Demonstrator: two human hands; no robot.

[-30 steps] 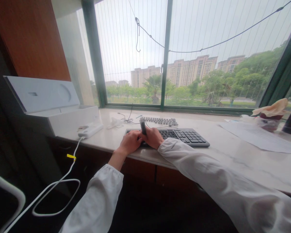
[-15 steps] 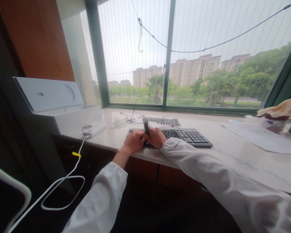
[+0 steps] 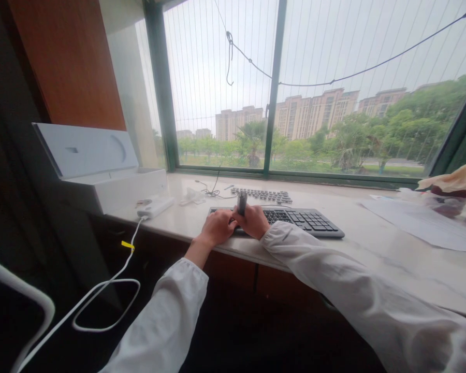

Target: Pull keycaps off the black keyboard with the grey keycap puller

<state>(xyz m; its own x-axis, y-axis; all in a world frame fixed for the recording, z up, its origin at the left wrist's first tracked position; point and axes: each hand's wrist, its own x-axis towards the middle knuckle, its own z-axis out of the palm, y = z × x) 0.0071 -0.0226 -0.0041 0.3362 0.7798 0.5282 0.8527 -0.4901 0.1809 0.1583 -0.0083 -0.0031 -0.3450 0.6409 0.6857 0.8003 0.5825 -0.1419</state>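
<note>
While right grip (image 3: 256,221) clasps handle (image 3: 242,202) — oblong keyboard (image 3: 303,220), glossy counter (image 3: 373,233)

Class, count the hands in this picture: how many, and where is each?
2: the left hand at the left part of the keyboard; the right hand beside it, gripping a dark object.

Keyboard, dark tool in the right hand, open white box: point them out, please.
Keyboard (image 3: 314,220), head view: keys toward its right end.
Dark tool (image 3: 242,202), head view: exposed upper part.
Open white box (image 3: 130,191), head view: front wall.
</note>
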